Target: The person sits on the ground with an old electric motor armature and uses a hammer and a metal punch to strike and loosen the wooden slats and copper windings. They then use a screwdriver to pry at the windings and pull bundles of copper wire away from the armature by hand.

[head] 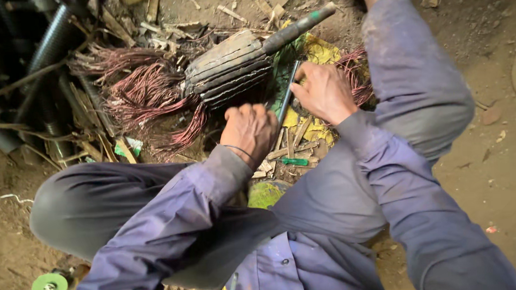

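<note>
A dark ribbed motor stator [228, 68] lies on the dirt floor, with bunches of reddish copper wire [145, 95] spilling out of its left end. More copper wire [356, 71] shows at its right. My left hand [250, 131] is closed in a fist just below the stator; what it grips is hidden. My right hand [324, 91] is shut on a thin dark metal rod [287, 94] that slants down beside the stator. A long tool handle [299, 26] with a green band sticks out of the stator's upper right.
Black corrugated hoses [45, 53] and cables pile up at the left. Wood slivers and yellow scraps [304, 131] litter the ground by a small green piece [294, 161]. A green disc [49, 286] lies at bottom left. My bent knees flank the work spot.
</note>
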